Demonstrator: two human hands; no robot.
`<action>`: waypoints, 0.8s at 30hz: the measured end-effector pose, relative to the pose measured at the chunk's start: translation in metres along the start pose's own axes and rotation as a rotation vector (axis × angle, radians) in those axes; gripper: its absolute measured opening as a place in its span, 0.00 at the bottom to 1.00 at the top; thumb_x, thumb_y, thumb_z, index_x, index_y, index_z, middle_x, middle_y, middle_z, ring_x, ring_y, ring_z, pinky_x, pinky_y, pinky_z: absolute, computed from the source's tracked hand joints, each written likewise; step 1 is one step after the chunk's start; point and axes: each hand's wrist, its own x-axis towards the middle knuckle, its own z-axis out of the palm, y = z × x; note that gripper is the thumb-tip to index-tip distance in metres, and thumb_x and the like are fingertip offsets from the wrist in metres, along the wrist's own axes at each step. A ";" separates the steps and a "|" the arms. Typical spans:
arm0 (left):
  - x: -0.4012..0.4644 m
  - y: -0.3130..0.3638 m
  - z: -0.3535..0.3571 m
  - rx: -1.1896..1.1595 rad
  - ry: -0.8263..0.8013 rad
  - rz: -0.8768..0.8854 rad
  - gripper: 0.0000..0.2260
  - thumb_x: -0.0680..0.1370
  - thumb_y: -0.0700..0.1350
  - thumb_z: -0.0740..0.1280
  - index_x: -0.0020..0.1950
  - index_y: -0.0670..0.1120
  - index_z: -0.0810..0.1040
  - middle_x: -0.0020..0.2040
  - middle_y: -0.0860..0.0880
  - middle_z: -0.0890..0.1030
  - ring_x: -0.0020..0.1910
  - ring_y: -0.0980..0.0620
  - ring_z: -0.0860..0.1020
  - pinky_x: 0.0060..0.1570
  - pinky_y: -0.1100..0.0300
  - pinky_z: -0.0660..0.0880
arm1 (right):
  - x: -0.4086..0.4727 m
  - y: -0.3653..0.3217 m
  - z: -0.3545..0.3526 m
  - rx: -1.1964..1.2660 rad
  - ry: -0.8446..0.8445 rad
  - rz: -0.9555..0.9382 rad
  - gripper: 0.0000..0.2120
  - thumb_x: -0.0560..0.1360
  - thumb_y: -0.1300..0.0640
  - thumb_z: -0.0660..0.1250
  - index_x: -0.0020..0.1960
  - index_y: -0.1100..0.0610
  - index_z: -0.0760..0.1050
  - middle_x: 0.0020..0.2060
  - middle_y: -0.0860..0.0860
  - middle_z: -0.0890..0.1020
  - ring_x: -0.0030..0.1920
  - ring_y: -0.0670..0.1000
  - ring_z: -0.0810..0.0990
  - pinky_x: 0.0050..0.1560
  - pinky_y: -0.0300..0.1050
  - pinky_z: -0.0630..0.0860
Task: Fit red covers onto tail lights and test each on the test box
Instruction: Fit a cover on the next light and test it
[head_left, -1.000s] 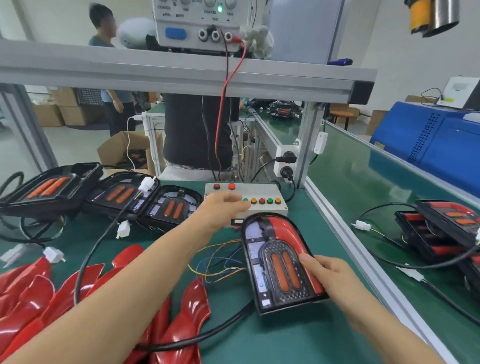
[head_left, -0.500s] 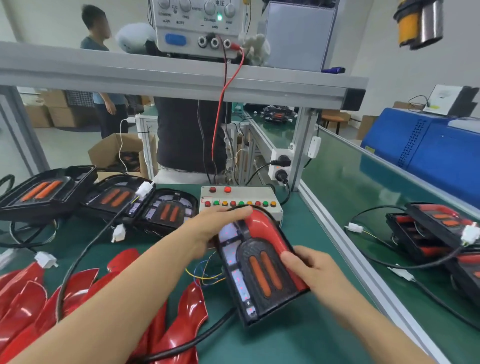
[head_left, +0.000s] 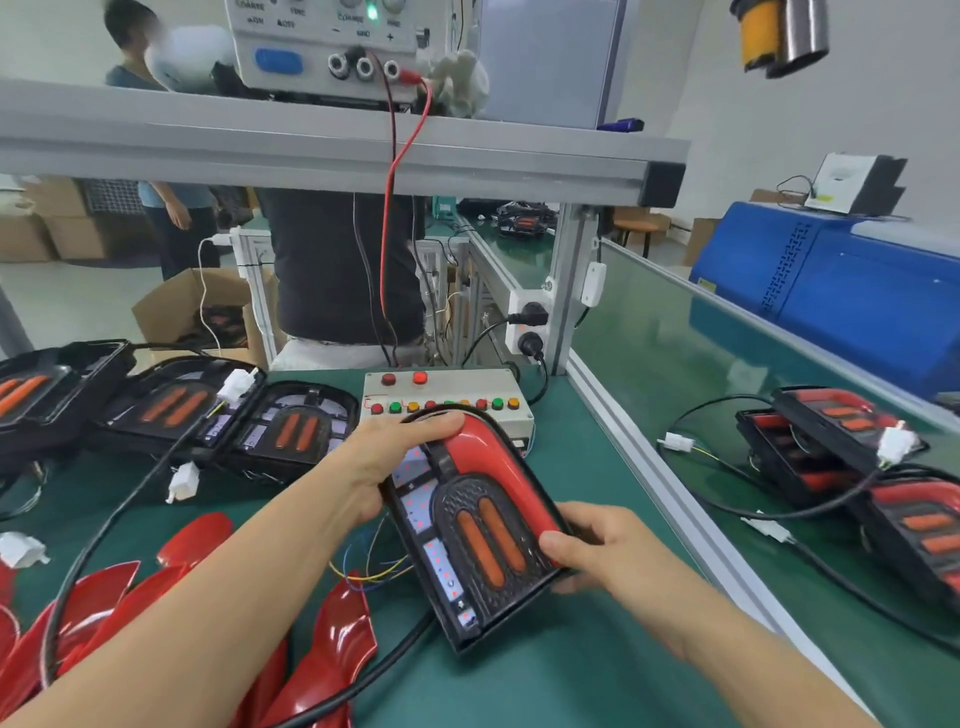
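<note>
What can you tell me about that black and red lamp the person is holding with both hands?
The tail light is a black, arch-topped plastic housing with a glossy red cover curving along its top and right side. Two orange bars sit in a textured central panel; small red dots glow on pale panels at its left. It is tilted, raised above the green table before the test box. The left hand grips its top, the right hand its lower right edge.

A green-topped bench (head_left: 597, 670) carries a grey test box (head_left: 447, 397) at its back, uncovered tail lights (head_left: 208, 415) at the left, loose red covers (head_left: 171, 587) nearer, and a black cable (head_left: 109, 525) across them.
</note>
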 end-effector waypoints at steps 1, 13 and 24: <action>0.001 0.001 0.000 0.010 -0.005 0.019 0.18 0.59 0.47 0.77 0.46 0.42 0.82 0.42 0.40 0.85 0.35 0.44 0.83 0.34 0.55 0.80 | 0.000 0.000 0.001 0.001 0.012 -0.018 0.09 0.79 0.60 0.65 0.55 0.51 0.81 0.47 0.49 0.86 0.49 0.48 0.84 0.48 0.40 0.80; 0.005 0.001 0.009 0.270 -0.006 0.087 0.22 0.63 0.56 0.75 0.52 0.47 0.80 0.49 0.46 0.84 0.49 0.46 0.82 0.52 0.52 0.77 | -0.009 0.019 0.010 0.131 0.159 -0.071 0.08 0.77 0.62 0.67 0.50 0.54 0.84 0.45 0.51 0.87 0.46 0.51 0.85 0.47 0.39 0.80; -0.054 0.050 -0.096 0.871 0.486 0.404 0.05 0.70 0.36 0.70 0.36 0.45 0.82 0.29 0.51 0.80 0.29 0.54 0.74 0.36 0.61 0.70 | 0.001 0.032 -0.021 0.212 0.288 0.123 0.08 0.75 0.56 0.70 0.45 0.61 0.85 0.40 0.55 0.87 0.34 0.49 0.84 0.34 0.37 0.80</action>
